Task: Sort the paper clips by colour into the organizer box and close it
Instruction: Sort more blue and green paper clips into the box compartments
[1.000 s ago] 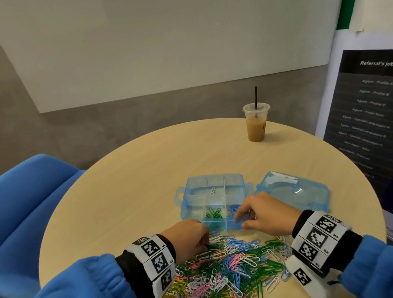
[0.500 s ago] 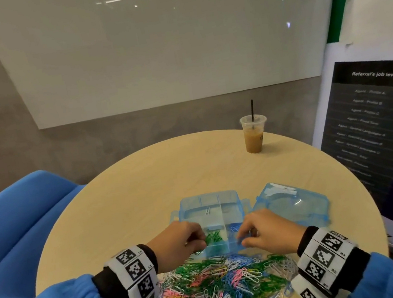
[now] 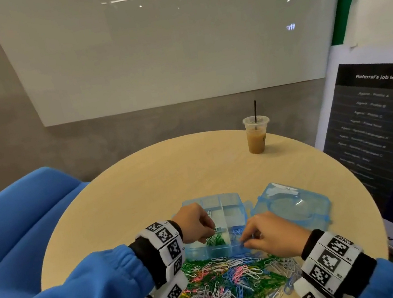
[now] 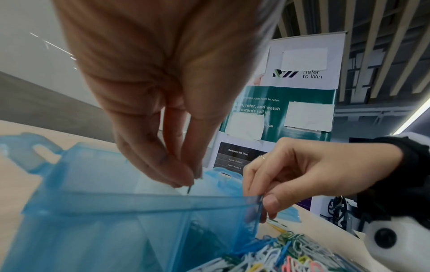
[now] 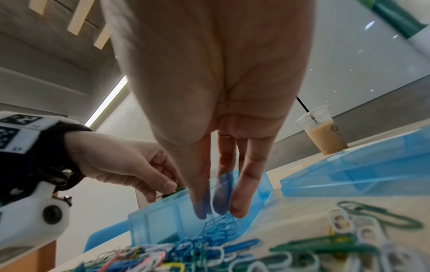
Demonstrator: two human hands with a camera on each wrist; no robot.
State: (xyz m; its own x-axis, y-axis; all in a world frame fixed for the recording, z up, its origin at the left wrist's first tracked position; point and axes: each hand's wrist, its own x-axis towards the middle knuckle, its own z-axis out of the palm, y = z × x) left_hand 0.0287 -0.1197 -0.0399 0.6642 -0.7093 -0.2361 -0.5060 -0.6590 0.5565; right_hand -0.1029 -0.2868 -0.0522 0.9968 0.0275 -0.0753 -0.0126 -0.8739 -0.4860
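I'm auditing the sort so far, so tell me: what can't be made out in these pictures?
- Left hand, head view: covers the organizer box's near-left compartment; clip count hidden.
- Right hand, right wrist view: fingertips blurred behind the box wall; a held clip is unclear.
- Paper clip pile, head view: the bottom edge cuts it off.
- Cup: logo too small.

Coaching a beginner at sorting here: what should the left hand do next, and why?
Probably let go: the left hand pinches a green clip right above the green clips in the organizer box, so dropping it there sorts it.
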